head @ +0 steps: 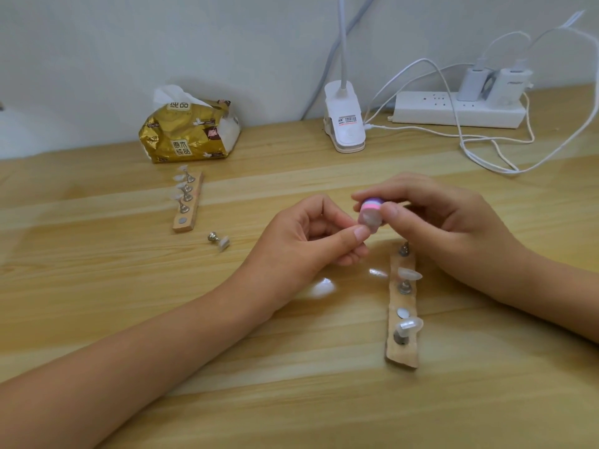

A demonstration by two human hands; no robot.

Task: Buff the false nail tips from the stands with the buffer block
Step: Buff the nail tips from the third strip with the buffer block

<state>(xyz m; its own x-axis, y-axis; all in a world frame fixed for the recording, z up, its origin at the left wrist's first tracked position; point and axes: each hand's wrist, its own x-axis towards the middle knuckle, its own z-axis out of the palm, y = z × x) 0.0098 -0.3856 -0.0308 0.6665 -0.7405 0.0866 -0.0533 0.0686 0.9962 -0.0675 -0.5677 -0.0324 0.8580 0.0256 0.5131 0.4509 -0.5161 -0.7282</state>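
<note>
My right hand (434,218) pinches a small purple, pink and white buffer block (372,206) between thumb and fingers. My left hand (311,234) pinches a clear false nail tip (368,219) held against the block's underside. Below my hands lies a wooden stand strip (402,348) with metal pegs and two clear nail tips (409,274) on them. A second wooden strip (188,218) at the left carries several pegs with tips. One loose peg with a tip (218,240) lies on the table beside it.
A gold tissue pack (191,131) sits at the back left. A white clip lamp base (345,124) stands at the back centre. A white power strip (453,108) with chargers and trailing cables (486,153) fills the back right of the wooden table (97,270).
</note>
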